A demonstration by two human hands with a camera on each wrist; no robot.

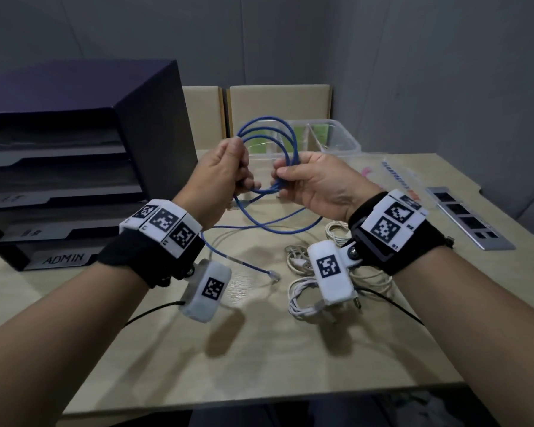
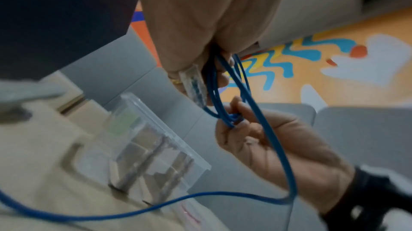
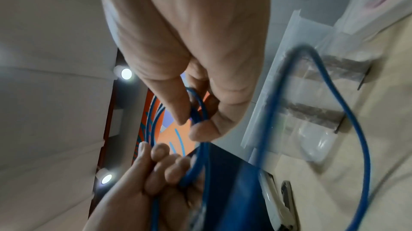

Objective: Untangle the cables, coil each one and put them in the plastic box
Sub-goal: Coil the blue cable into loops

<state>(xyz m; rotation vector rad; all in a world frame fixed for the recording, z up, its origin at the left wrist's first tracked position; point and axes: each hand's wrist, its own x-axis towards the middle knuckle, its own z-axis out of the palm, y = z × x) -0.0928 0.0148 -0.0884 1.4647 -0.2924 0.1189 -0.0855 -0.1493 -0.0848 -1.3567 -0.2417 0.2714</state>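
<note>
An office: a dark document tray rack [image 1: 59, 167] with a slot labelled "ADMIN" stands at the left on a pale wooden desk [image 1: 228, 349], grey partition walls [image 1: 429, 72] behind.

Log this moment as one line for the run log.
left hand: grips blue cable coil | right hand: pinches loops | tail on table | plastic box: no cable visible

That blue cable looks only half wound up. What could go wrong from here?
Three things might:
1. The loose tail of the blue cable trails over the desk to its plug; further winding could drag it into the white cables.
2. The loops are only held between the left hand and right hand, so a slackened grip could let them spring apart.
3. The plastic box has dividers, so a wide coil may not fit.
</note>
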